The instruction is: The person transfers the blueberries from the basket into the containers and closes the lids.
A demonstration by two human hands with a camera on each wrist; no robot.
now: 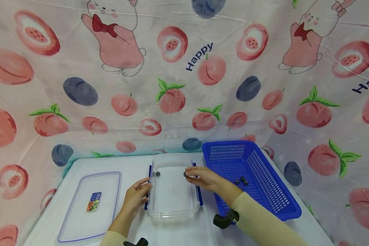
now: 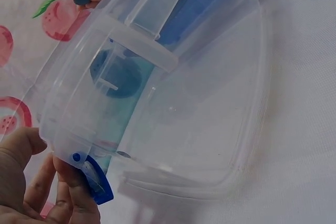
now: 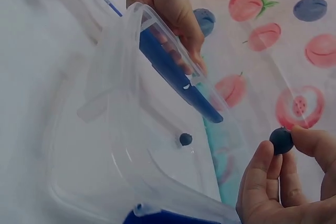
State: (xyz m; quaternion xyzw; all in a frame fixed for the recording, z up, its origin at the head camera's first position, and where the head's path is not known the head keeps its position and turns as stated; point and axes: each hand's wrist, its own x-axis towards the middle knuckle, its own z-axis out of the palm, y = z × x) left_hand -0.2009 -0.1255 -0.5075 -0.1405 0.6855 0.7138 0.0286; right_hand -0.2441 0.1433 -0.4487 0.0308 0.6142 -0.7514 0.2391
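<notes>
Between fingertips [image 3: 301, 134] of right hand [image 1: 205, 178], blueberry [image 3: 281, 141]

Before me, the white table [image 1: 203, 227] carries 3 things: a clear lid [image 1: 89, 218], a clear box [image 1: 173, 196], a blue basket [image 1: 265, 171].

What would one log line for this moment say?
left hand: holds clear box | right hand: pinches dark ball | inside box: second ball | blue basket: more balls

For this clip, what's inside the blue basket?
A few small dark berries lie clustered on the mesh floor of the blue basket. The right sleeve covers part of its near end; whatever might lie under there can't be seen.
</notes>
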